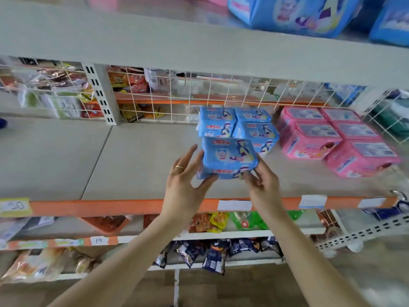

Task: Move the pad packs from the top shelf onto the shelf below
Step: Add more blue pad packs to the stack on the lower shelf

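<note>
A blue pad pack [229,158] rests near the front of the lower shelf [132,165], held between both hands. My left hand [186,185] touches its left side with fingers spread. My right hand [263,185] pinches its lower right corner. Behind it lie three more blue pad packs [239,124] in a cluster. On the top shelf [177,45], at the upper right, stand further blue pad packs [296,14].
Several pink pad packs [338,138] fill the lower shelf's right side. A white wire grid [199,94] backs the shelf, with a slotted upright [99,94] at left. Snack bags [210,253] sit on shelves below. The orange shelf edge [110,207] carries price labels.
</note>
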`<state>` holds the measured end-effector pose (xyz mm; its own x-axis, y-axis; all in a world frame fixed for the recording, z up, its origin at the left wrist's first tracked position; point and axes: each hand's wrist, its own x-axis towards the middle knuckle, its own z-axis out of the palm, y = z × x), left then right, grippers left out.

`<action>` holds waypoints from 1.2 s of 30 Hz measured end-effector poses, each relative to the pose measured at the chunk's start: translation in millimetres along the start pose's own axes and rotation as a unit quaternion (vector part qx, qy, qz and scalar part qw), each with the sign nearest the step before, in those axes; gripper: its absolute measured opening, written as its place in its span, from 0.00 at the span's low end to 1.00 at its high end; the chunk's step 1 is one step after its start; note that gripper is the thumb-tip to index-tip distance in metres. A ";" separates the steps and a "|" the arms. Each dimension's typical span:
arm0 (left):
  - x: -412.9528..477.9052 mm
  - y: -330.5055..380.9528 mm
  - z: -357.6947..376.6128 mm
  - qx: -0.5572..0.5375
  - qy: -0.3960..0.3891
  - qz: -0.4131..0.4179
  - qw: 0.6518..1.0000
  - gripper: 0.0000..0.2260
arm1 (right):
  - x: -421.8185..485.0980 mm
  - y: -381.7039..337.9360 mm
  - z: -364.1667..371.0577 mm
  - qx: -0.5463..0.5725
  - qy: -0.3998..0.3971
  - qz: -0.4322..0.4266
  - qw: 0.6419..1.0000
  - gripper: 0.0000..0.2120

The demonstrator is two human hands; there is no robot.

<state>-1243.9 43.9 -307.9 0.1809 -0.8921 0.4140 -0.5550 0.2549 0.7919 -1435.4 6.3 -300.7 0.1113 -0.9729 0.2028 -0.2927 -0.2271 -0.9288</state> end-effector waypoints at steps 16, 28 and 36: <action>54.6 -53.9 55.9 0.011 0.020 -0.138 0.990 0.23 | 76.0 51.6 15.4 -0.359 0.116 -0.114 0.919 0.30; 80.7 -50.3 87.8 0.084 -0.015 -0.050 0.995 0.31 | 113.0 84.7 -24.7 -0.373 0.095 -0.025 0.923 0.54; 104.8 -59.6 93.5 0.047 -0.002 -0.060 0.997 0.31 | 128.0 88.1 -29.5 -0.354 0.054 -0.024 0.933 0.38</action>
<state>-1267.8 -99.7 -353.7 0.2471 -0.9154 0.3177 -0.6038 0.1109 0.7894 -1475.0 -139.6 -347.5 0.0549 -0.9507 0.3052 -0.8480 -0.2058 -0.4884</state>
